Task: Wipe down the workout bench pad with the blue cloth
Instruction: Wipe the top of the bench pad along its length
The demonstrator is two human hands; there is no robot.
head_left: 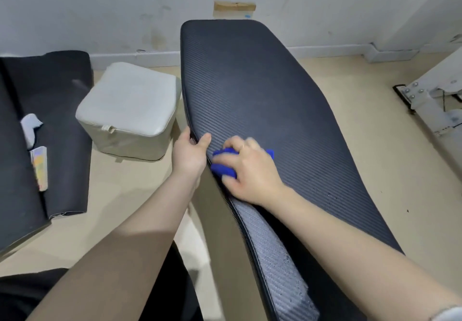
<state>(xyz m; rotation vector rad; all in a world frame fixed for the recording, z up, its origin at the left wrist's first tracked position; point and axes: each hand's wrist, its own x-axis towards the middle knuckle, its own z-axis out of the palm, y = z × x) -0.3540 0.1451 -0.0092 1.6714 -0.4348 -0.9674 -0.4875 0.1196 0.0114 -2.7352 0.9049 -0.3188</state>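
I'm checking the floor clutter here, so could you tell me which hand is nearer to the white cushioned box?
Left. The left hand grips the bench pad edge beside the white cushioned box; the right hand lies further away, holding the blue cloth.

Cloth (225, 164) on pad (262, 90) — cushion (127, 105) left.

Floor (120, 203): beige, running up to a white wall and carrying everything here.
Bench pad (262, 100): dark, ribbed, standing over the floor, with water droplets sitting near its close end.
Blue cloth (223, 168): lying bunched on the pad by its left edge.
Cushioned cube (127, 110): white, sitting on the floor just left of the pad.
Black mats (62, 130): lying on the floor at far left.
White metal frame (435, 100): resting on the floor at right.
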